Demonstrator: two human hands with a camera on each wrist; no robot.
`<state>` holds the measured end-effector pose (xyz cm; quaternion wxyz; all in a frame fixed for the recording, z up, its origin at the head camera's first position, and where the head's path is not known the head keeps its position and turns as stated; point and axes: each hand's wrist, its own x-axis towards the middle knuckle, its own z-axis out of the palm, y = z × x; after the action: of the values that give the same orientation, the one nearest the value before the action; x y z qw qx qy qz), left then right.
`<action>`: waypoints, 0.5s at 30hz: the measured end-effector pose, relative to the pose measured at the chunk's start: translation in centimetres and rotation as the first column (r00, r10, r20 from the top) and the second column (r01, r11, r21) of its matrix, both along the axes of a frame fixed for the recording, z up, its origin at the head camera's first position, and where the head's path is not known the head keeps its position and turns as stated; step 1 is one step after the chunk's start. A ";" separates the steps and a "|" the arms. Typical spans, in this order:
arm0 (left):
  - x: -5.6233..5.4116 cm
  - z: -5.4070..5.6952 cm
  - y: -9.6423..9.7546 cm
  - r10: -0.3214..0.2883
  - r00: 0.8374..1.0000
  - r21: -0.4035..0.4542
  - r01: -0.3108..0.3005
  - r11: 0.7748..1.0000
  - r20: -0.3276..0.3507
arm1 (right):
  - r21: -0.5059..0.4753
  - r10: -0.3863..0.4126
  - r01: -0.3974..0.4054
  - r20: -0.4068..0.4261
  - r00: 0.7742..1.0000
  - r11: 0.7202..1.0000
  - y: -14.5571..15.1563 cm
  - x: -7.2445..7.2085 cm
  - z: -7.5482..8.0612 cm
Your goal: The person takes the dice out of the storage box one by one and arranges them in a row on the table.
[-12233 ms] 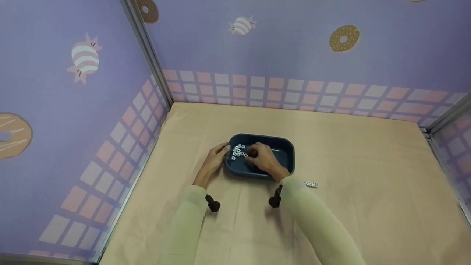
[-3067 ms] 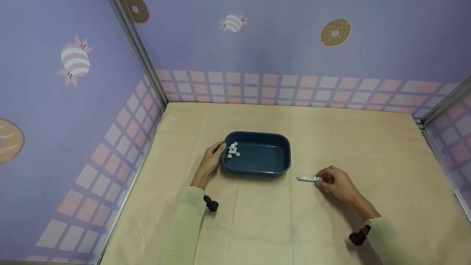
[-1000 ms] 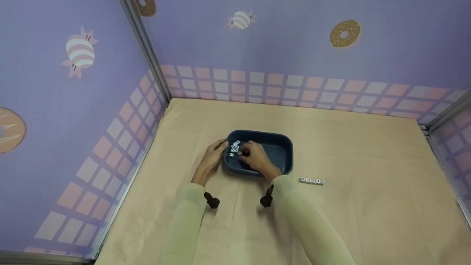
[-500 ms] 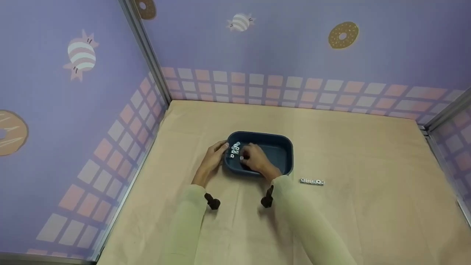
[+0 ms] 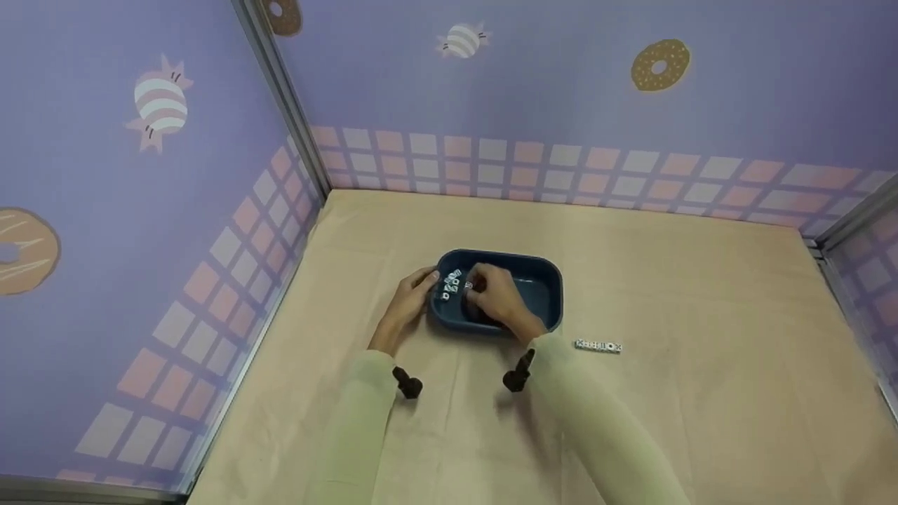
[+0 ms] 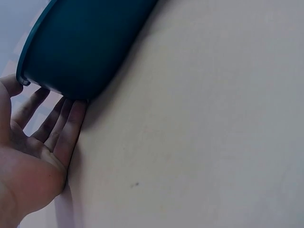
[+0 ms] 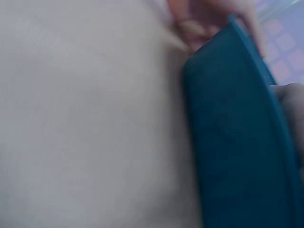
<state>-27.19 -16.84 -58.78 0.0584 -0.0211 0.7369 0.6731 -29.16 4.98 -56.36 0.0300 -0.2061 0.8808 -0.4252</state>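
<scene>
A dark blue rectangular tray (image 5: 549,308) rests on the cloth in the head view. Several loose white dice (image 5: 451,284) lie in its left end. My right hand (image 5: 499,294) reaches into the tray and pinches one die (image 5: 468,285) between thumb and fingertips, just right of the loose ones. At the tray's left end, my left hand (image 5: 408,300) holds the rim, thumb over the edge. The left wrist view shows its fingers (image 6: 71,126) against the outer wall. In the right wrist view the tray's wall hides most of the right hand (image 7: 293,111).
A straight row of several dice (image 5: 598,346) lies on the beige cloth (image 5: 701,337), right of the tray's near corner. Purple patterned walls (image 5: 547,84) enclose the back and sides. Each forearm carries a black wrist mount (image 5: 517,379).
Three seconds ago the right hand was at the row of dice; it is now in the tray, with a die lifted from the loose ones. The row is longer than twelve seconds ago.
</scene>
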 end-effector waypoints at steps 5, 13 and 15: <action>0.0 0.0 -0.1 -0.013 1.000 0.000 0.013 1.000 -0.002 | -0.026 0.089 -0.091 -0.082 0.993 0.995 1.4 0.8 1.8; 0.0 0.0 0.0 -0.001 1.000 -0.006 0.001 1.000 0.002 | 0.041 0.160 -0.155 -0.202 0.966 0.987 6.7 1.9 3.9; -0.1 -0.1 0.0 -0.004 1.000 -0.012 0.004 1.000 0.000 | 0.060 0.157 -0.148 -0.214 0.964 0.987 8.6 2.2 4.4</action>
<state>-27.25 -16.84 -58.84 0.0598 -0.0199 0.7409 0.6687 -26.95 13.59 -51.98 -0.0296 -0.3179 0.8693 -0.3774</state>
